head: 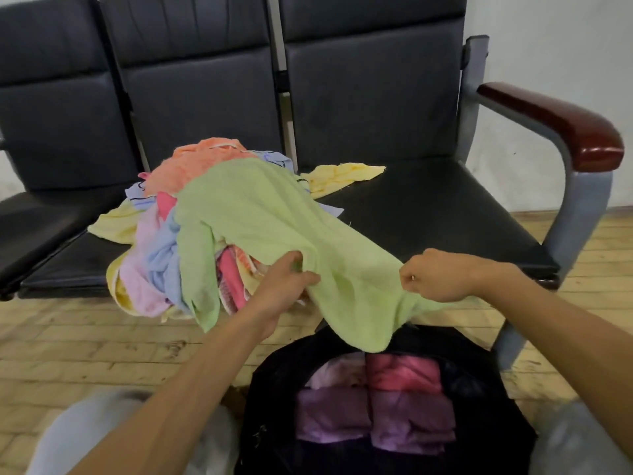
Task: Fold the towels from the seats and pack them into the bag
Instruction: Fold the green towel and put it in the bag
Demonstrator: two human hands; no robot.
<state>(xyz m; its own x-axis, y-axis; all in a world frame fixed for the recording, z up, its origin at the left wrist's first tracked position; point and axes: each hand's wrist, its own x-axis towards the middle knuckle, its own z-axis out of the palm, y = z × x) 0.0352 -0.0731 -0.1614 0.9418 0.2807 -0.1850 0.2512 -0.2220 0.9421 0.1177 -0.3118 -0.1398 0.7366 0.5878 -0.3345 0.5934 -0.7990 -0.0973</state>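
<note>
**While the green towel hangs half off the pile, the heap could follow it**

As the person draws the light green towel [260,214] toward them, both hands hold its near edge. The left hand [284,282] pinches a fold of cloth between thumb and fingers. The right hand [435,275] is curled into a fist round the edge further along.

The towel's far part lies over the pile of unfolded towels [191,169] at the front edge of the middle seat [85,255]. Its loose lower hem sags past the seat's front edge, over the open black bag [270,399] on the floor.

The main risk, as I judge it, is drag. The green towel covers the heap, which already spills over the front edge, so a brisk pull may tip several towels onto the floor [68,337]. The hanging hem might also drop unfolded onto the folded towels [404,375] packed in the bag. Neither hand clearly holds a corner, so a fold begun from this grip may come out skewed.

The towel's far corners cannot be made out, and the right fingertips are tucked out of sight. The bag's near end is cut off at the bottom, and its dark interior hides how much room remains. How many towels the pile holds cannot be told.
</note>
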